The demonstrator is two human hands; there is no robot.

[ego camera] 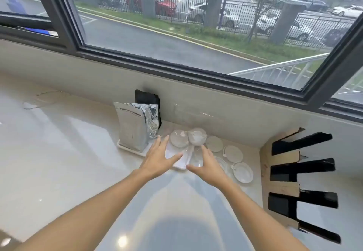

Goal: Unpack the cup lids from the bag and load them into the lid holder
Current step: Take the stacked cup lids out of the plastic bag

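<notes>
Both hands reach out over a pale glossy countertop (pixel 59 152) toward a clear plastic bag (pixel 181 157) lying near the wall. The left hand (pixel 157 159) is spread wide, fingers splayed and flat, its thumb lying on the bag's near left edge; it grips nothing. The right hand (pixel 209 167) is also open, fingers fanned and slightly curved, hovering at or on the bag's right side (whether it actually touches cannot be told).

Cup lids (pixel 214 143), clear and whitish discs, lie loose on the counter in a curved row running from behind the bag round to the right, at least 6 of them, some overlapping, 1 domed. What remains inside the bag is too transparent to make out.

To the left, 2 silver foil pouches (pixel 132 128) stand on a shallow white tray (pixel 133 149). At the right stands the lid holder (pixel 284 184), a wooden rack with black slots.
</notes>
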